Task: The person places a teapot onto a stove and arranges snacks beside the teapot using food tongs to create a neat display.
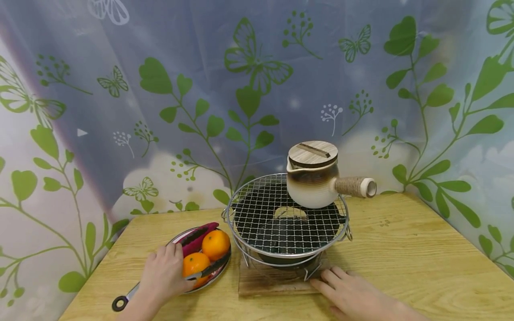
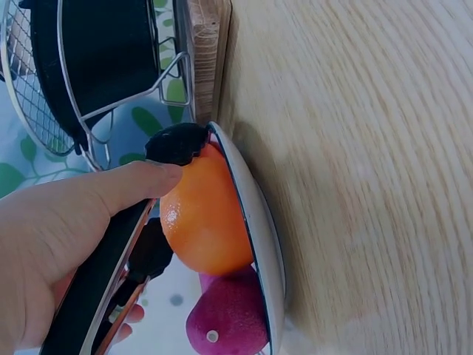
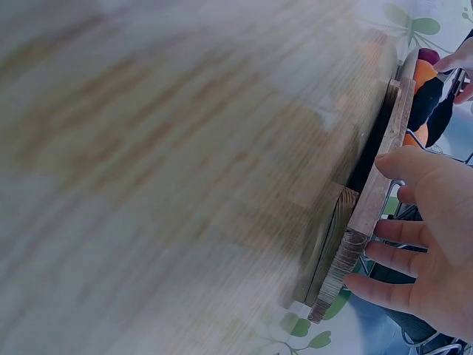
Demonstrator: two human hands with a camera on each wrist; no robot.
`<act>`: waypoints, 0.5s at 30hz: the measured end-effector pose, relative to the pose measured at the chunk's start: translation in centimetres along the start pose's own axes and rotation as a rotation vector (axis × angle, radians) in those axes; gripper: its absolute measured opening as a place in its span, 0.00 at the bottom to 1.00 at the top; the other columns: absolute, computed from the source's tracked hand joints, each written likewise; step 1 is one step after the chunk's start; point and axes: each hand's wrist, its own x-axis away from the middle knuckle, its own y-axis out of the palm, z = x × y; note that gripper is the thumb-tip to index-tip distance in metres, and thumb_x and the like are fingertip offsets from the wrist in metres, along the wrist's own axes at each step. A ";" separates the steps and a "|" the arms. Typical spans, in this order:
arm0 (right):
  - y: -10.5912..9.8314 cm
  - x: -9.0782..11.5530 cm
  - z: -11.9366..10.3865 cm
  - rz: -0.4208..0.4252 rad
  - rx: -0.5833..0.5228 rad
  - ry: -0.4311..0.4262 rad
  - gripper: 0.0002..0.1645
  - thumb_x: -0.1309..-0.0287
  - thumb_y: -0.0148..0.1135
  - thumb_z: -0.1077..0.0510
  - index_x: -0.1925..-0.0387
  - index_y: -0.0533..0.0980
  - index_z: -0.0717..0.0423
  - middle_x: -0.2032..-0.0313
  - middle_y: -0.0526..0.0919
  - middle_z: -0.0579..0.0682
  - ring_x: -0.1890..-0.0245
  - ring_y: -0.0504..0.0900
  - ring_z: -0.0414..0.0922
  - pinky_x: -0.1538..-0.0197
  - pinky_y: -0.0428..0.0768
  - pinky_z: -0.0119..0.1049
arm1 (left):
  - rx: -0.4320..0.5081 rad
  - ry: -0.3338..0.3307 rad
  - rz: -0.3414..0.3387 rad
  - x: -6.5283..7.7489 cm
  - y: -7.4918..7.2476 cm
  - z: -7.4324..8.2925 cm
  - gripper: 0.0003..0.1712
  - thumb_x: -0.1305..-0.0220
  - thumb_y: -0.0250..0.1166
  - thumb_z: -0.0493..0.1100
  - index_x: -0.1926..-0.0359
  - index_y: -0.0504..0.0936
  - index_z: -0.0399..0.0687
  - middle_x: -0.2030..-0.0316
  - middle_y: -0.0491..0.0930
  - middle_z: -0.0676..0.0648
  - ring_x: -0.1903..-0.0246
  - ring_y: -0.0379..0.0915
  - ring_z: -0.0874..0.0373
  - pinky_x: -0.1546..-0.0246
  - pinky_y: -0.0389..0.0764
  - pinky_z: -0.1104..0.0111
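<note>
My left hand [image 1: 162,272] holds kitchen tongs [image 1: 132,292] with black tips and a black end ring. Their tips lie over the plate [image 2: 267,237], beside the oranges. In the left wrist view the thumb presses along one arm of the tongs, close to an orange [image 2: 207,214]. Two oranges [image 1: 216,244] and a long magenta vegetable [image 2: 228,314] lie on the plate. My right hand [image 1: 349,290] has its fingers spread and touches the right front edge of a wooden board [image 1: 261,287], under a round grill stove [image 1: 287,256].
A wire mesh [image 1: 257,223] tops the stove. Toward its back right stands a cream and brown teapot [image 1: 311,191] with a wooden lid [image 1: 313,152]; its rope-wrapped handle [image 1: 351,186] juts out over the mesh's rim. A patterned curtain [image 1: 192,111] hangs behind the wooden table [image 1: 421,258].
</note>
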 end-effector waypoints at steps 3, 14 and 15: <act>0.0 0.0 0.0 -0.005 0.002 0.000 0.34 0.58 0.69 0.50 0.46 0.71 0.53 0.58 0.73 0.47 0.63 0.71 0.43 0.75 0.71 0.28 | -0.013 0.003 0.011 0.0 0.1 0.1 0.54 0.74 0.72 0.71 0.58 0.76 0.27 0.64 0.75 0.35 0.64 0.72 0.42 0.65 0.75 0.53; 0.0 0.0 0.0 -0.052 -0.024 0.015 0.31 0.54 0.66 0.50 0.46 0.71 0.52 0.58 0.73 0.47 0.63 0.71 0.43 0.75 0.71 0.29 | -0.028 0.000 -0.026 -0.1 0.2 0.1 0.54 0.72 0.71 0.71 0.57 0.75 0.27 0.64 0.75 0.35 0.64 0.71 0.42 0.63 0.74 0.52; 0.0 0.0 0.0 -0.051 -0.024 0.016 0.31 0.54 0.67 0.50 0.46 0.71 0.52 0.58 0.73 0.47 0.63 0.71 0.43 0.75 0.70 0.28 | -0.032 0.002 -0.033 0.0 0.2 0.1 0.54 0.72 0.71 0.71 0.56 0.76 0.27 0.64 0.74 0.35 0.64 0.71 0.42 0.63 0.74 0.52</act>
